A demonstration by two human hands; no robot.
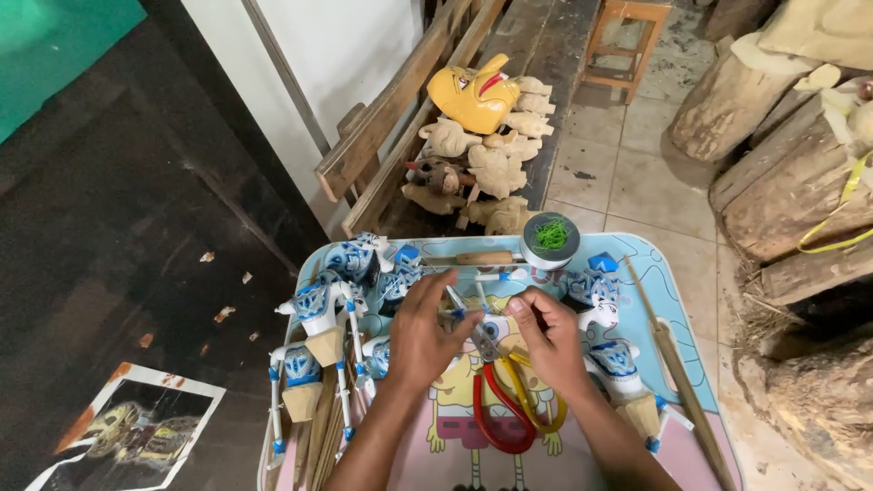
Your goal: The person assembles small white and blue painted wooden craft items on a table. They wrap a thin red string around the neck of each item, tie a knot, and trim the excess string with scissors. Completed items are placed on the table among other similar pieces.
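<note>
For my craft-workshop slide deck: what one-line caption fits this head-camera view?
Left hand and right hand work a small piece over a cartoon-printed tray table crowded with blue-and-white puppet figures.

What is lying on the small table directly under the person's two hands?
Under the left hand and right hand, red-handled pliers and yellow-handled pliers lie on the table. Their jaws are covered by the fingers.

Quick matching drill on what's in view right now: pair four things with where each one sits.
Things:
1. yellow mask
2. spool of green wire
3. red-handled pliers
4. photo print

Places:
A. on the dark floor, lower left
B. on the table, below the two hands
C. top of the carved wooden pile beyond the table
D. at the table's far edge

Pairs: 1-C, 2-D, 3-B, 4-A
</note>
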